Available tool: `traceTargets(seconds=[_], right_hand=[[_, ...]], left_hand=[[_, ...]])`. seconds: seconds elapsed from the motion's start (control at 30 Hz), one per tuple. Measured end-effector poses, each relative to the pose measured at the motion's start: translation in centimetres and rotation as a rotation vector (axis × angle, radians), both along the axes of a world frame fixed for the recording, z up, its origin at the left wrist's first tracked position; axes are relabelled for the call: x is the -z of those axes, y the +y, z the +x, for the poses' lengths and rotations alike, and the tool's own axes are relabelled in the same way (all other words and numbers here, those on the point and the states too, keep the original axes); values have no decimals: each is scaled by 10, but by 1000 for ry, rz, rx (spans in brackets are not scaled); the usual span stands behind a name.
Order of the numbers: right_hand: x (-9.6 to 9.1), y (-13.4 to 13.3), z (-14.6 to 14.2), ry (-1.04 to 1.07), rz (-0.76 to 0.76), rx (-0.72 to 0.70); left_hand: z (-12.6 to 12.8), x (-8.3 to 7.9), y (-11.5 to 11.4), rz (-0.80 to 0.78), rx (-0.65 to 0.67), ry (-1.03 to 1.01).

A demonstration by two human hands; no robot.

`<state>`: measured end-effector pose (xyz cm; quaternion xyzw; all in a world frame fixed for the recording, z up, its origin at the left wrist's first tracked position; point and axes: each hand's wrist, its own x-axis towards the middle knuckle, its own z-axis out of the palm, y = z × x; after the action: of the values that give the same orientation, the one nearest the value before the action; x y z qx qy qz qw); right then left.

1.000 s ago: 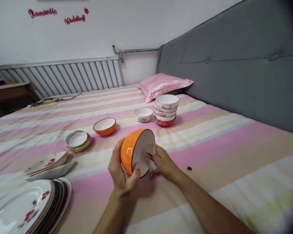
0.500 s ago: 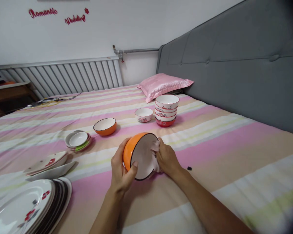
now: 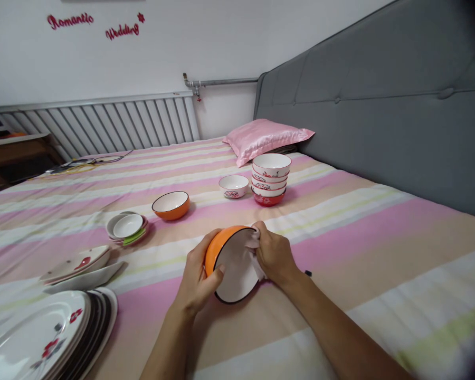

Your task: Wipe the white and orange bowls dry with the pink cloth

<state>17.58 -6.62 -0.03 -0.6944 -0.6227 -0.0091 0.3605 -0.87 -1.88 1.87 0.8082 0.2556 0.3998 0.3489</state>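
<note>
An orange bowl (image 3: pixel 235 269) with a white inside and a dark rim is tipped on its side, its mouth turned toward me. My left hand (image 3: pixel 201 274) grips it from the left, thumb over the rim and fingers behind the outer wall. At the bowl's right rim, my right hand (image 3: pixel 275 250) is closed on a pale pink cloth (image 3: pixel 257 258), which drapes over the edge and touches the inside. The fingertips of my right hand are partly hidden. A second orange bowl (image 3: pixel 171 206) stands upright farther back on the bed.
Beyond my hands are a stack of bowls (image 3: pixel 269 182) and a single white bowl (image 3: pixel 233 186). Small dishes (image 3: pixel 127 227), shallow oval dishes (image 3: pixel 79 266) and a plate stack (image 3: pixel 51 332) lie left on the striped bed. A pink pillow (image 3: pixel 265 138) rests near the grey headboard (image 3: pixel 380 95).
The held bowl has moved slightly down and right and its tilt has shifted. My left hand has moved with it, and my right hand with the cloth has shifted a little right along the rim.
</note>
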Motion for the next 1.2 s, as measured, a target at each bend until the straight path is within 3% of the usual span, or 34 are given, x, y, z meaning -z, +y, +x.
traceTargets(seconds=[0.17,0.37,1.0,1.2], right_hand=[[-1,0,0,-19,58,-21],[-2,0,0,47,36,-22],[9,8,-9,742,96,-301],[12,3,-16,1107,-207,-502]], left_hand=[[0,0,0,6,30,32],[7,-1,-5,106,-57,-29],[14,14,-17,387,-333,-314],[14,14,-18,415,-355,-380]])
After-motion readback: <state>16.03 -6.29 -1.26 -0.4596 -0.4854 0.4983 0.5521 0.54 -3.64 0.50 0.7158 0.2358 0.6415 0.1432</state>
